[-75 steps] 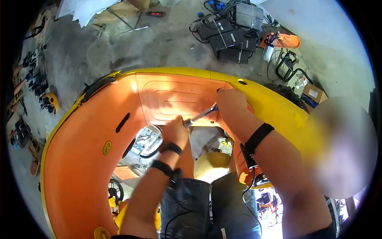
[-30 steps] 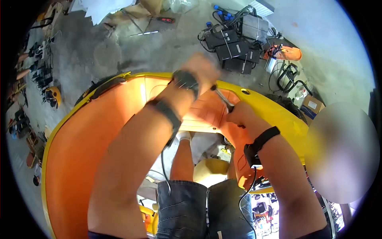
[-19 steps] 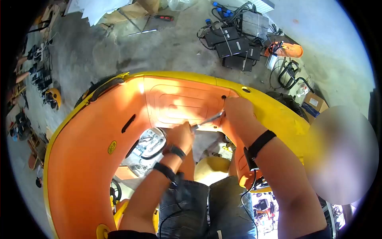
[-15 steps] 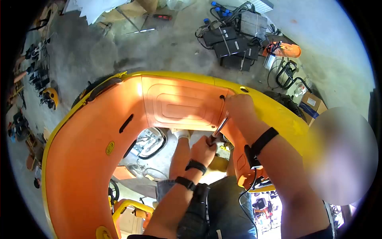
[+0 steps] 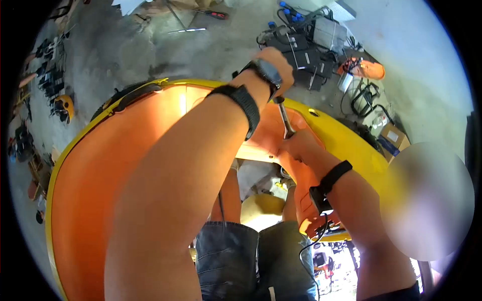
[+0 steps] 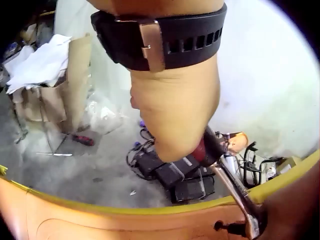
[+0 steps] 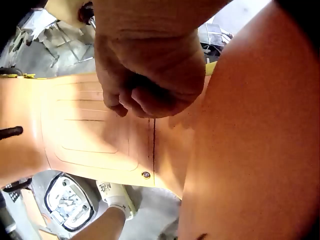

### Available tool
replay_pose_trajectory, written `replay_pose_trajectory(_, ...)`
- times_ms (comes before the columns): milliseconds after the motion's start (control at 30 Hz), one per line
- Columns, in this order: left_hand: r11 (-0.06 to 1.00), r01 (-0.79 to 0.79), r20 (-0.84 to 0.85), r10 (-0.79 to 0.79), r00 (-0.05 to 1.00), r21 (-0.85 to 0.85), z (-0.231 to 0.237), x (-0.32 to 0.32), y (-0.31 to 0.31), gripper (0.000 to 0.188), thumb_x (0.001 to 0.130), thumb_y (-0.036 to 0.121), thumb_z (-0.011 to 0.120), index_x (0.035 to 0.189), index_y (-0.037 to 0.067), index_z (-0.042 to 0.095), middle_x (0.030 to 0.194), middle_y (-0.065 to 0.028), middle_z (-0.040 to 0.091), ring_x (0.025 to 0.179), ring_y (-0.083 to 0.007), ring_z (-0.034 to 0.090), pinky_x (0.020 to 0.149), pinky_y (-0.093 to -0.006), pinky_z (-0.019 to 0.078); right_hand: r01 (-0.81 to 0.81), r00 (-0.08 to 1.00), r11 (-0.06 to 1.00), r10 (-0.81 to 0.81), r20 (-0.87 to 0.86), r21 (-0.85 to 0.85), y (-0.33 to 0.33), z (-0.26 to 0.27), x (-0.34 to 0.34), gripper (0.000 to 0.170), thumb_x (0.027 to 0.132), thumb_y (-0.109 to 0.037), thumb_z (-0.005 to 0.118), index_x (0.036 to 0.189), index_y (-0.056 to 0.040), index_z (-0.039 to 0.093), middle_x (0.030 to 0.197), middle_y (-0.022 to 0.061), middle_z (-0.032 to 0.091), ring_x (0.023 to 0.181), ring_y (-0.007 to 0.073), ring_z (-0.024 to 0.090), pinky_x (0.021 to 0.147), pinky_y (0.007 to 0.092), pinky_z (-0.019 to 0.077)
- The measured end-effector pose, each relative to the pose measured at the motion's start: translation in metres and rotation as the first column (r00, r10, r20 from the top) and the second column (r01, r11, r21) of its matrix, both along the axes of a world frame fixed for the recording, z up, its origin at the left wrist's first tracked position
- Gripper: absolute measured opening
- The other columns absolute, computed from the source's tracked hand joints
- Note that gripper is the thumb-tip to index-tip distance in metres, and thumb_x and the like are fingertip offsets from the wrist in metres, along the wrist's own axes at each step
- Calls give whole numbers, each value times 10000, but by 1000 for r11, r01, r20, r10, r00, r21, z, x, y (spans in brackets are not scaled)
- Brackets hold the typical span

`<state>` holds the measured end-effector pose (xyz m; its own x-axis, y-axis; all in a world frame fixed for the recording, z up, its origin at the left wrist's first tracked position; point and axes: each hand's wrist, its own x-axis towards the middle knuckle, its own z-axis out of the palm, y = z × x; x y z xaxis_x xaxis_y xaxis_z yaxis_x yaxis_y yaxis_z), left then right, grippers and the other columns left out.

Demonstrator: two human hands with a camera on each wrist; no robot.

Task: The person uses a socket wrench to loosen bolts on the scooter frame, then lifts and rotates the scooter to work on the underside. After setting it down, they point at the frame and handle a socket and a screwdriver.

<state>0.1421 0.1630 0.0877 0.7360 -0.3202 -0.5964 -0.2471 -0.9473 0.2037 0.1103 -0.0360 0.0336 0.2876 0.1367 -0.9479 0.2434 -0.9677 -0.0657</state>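
Observation:
My left hand [image 5: 277, 64] grips the dark and red handle of a ratchet wrench [image 5: 284, 119], above the far yellow rim of an orange and yellow plastic shell [image 5: 271, 131]. The chrome shank [image 6: 235, 186] slants down toward my right hand [image 5: 297, 144]. That hand is curled round the wrench's head end at the shell's inner right corner. From the right wrist view, my right hand [image 7: 150, 82] has its fingers bent in close to the orange wall, hiding what the wrench's head sits on. A small bolt [image 7: 146, 175] shows low on the orange panel.
Black boxes with cables [image 5: 306, 62] lie on the floor beyond the shell. A red-handled screwdriver [image 5: 217, 14] and a cardboard box [image 5: 394, 138] are farther out. The person's legs [image 5: 228, 251] are within the shell's opening. Another person's head, blurred [image 5: 429, 200], is at right.
My left hand has swung the wrench handle from near the knees up and away, over the far rim. My right hand has stayed at the same corner.

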Motion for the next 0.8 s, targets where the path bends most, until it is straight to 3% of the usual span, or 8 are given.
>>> replay_pose_trajectory(67,1000,18,124,-19,992,8,-47,-39,11,184,815,250,606,899,146,732,850,-90,695,781,-276,671,716,-386,531,-37,999,999,37,-18,16,-2,2,4,278,686,-285,667,800,-32,668,772,174,674,748,296,676,674,391,526)
replay_pose_trajectory(167,813,-566,-139,550,824,-137,-105,-170,-9,240,771,289,624,813,69,711,748,-148,672,698,-291,662,628,-437,508,-380,917,925,376,137,6,-6,-2,0,233,738,-256,680,868,-63,685,877,138,691,791,264,680,682,368,531)
replay_pose_trajectory(267,157,-982,-360,914,186,-108,-71,-239,-125,305,820,316,586,728,26,606,719,-199,637,689,-369,630,630,-454,493,-559,810,828,556,185,-39,14,14,4,127,817,-168,618,906,-87,657,944,105,684,817,258,679,669,358,536)
replay_pose_trajectory(433,-170,-985,-475,869,-137,-28,-53,-211,-231,287,796,321,631,755,38,617,720,-201,632,725,-388,625,640,-439,493,-843,466,523,828,313,-126,7,-2,16,153,824,-178,621,948,-93,651,922,43,691,923,228,668,686,309,521)
replay_pose_trajectory(500,-182,-983,-461,871,-171,21,-45,-212,-221,275,792,333,630,790,58,630,739,-198,638,739,-385,627,652,-441,500,-761,623,648,747,233,-42,2,7,26,154,808,-164,632,938,-80,628,884,76,687,867,242,673,673,330,523)
replay_pose_trajectory(633,407,-904,-313,882,353,129,-55,-204,-99,320,830,378,559,865,81,672,778,-169,663,749,-360,644,665,-463,503,-504,833,861,463,303,68,-13,1,12,135,793,-145,638,895,-57,631,824,127,685,823,269,676,692,379,528)
replay_pose_trajectory(767,878,-478,-147,473,868,6,-49,-128,-8,272,836,326,580,773,87,695,780,-130,680,724,-294,658,647,-426,505,-323,938,943,307,159,81,-14,-3,12,250,746,-236,690,877,-26,659,802,157,681,817,297,670,700,380,523)
replay_pose_trajectory(800,932,-337,103,351,931,-132,-43,-103,1,247,809,301,612,780,74,706,783,-126,683,740,-283,663,660,-399,518,-279,959,958,275,63,65,-13,-4,12,333,700,-300,716,858,-10,668,794,175,674,795,306,667,684,370,519)
